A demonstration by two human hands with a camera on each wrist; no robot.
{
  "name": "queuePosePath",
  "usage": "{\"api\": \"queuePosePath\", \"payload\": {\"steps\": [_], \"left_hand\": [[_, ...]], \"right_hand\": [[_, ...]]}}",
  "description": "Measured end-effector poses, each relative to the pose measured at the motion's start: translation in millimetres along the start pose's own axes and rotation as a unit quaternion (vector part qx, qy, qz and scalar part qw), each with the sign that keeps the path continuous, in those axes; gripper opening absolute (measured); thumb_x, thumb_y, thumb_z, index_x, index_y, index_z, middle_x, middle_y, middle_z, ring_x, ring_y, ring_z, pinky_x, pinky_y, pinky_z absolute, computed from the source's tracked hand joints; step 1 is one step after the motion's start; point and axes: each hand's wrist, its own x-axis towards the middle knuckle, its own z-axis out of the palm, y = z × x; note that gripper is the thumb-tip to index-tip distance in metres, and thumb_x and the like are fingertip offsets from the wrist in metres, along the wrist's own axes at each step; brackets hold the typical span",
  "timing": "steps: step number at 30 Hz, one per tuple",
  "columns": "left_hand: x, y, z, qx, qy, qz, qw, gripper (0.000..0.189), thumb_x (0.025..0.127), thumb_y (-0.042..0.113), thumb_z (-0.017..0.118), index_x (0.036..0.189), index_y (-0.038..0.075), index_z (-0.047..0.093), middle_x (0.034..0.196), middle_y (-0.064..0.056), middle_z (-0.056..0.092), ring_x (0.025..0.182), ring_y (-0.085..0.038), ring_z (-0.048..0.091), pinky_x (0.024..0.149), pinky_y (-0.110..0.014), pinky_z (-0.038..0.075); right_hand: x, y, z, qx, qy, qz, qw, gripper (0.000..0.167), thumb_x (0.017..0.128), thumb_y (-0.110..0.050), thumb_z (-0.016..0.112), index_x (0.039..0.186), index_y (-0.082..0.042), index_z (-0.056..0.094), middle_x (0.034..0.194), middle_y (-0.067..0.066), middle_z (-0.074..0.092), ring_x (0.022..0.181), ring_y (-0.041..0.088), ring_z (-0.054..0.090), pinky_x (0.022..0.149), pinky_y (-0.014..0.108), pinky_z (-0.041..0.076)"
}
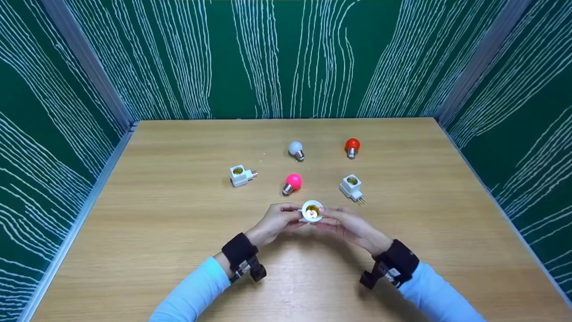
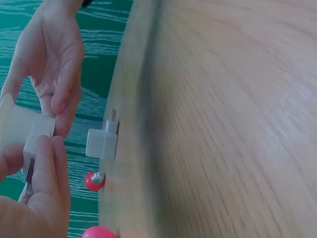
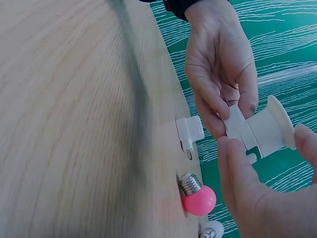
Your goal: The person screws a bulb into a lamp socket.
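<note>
Both hands hold a white lamp socket (image 1: 312, 212) with a flared round rim, above the table's middle. Its opening faces up in the head view and shows a brassy inside. My left hand (image 1: 278, 222) pinches the socket's base from the left, over the metal prong side seen in the left wrist view. From the right, my right hand (image 1: 351, 227) grips it, thumb at the rim and fingertips against the base (image 3: 237, 120). Just beyond the hands lies a pink bulb (image 1: 293, 181). A square white plug socket (image 1: 351, 187) lies beyond my right hand.
Another square white plug socket (image 1: 239, 175) lies at left, prongs pointing right. Farther back are a white bulb (image 1: 295, 148) and a red bulb (image 1: 352, 145). Green panels with white streaks (image 1: 286, 58) enclose the wooden table (image 1: 178, 214) at the back and sides.
</note>
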Motion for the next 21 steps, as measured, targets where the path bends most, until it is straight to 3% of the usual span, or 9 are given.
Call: {"api": "queuePosePath", "payload": {"steps": [4, 11, 17, 21], "left_hand": [[0.6, 0.2, -1.5, 0.005, 0.005, -0.004, 1.0, 0.032, 0.086, -0.003, 0.054, 0.117, -0.011, 0.054, 0.103, -0.016, 0.065, 0.085, -0.015, 0.066, 0.093, -0.035, 0.052], [0.3, 1.0, -6.4, 0.002, 0.002, 0.002, 1.0, 0.032, 0.086, -0.003, 0.054, 0.116, -0.014, 0.053, 0.095, -0.01, 0.064, 0.081, -0.013, 0.065, 0.088, -0.03, 0.055], [-2.1, 3.0, -17.3, 0.006, 0.019, -0.016, 0.9997, 0.031, 0.088, 0.001, 0.056, 0.117, -0.011, 0.054, 0.104, -0.017, 0.065, 0.084, -0.014, 0.066, 0.092, -0.032, 0.053], [-5.0, 3.0, -25.6, 0.006, 0.035, -0.019, 0.9992, 0.031, 0.088, 0.002, 0.056, 0.116, -0.011, 0.054, 0.106, -0.018, 0.064, 0.086, -0.016, 0.066, 0.089, -0.03, 0.055]], "right_hand": [[1.7, 1.1, -0.9, 0.001, 0.003, 0.002, 1.0, 0.039, 0.089, -0.015, 0.059, 0.119, 0.005, 0.047, 0.106, 0.009, 0.064, 0.101, 0.019, 0.063, 0.112, 0.042, 0.029], [7.2, 1.3, -1.3, 0.004, -0.028, -0.005, 0.9996, 0.028, 0.092, -0.013, 0.054, 0.114, 0.003, 0.052, 0.108, 0.008, 0.063, 0.104, 0.021, 0.061, 0.113, 0.045, 0.026], [19.3, -6.0, -1.8, 0.004, -0.039, 0.024, 0.999, 0.026, 0.092, -0.017, 0.054, 0.113, -0.002, 0.054, 0.107, 0.009, 0.065, 0.104, 0.02, 0.062, 0.114, 0.044, 0.023], [35.9, -16.5, -3.6, -0.015, -0.005, 0.008, 0.9998, 0.031, 0.093, -0.015, 0.053, 0.118, 0.002, 0.051, 0.103, 0.008, 0.067, 0.098, 0.017, 0.064, 0.112, 0.043, 0.031]]}}
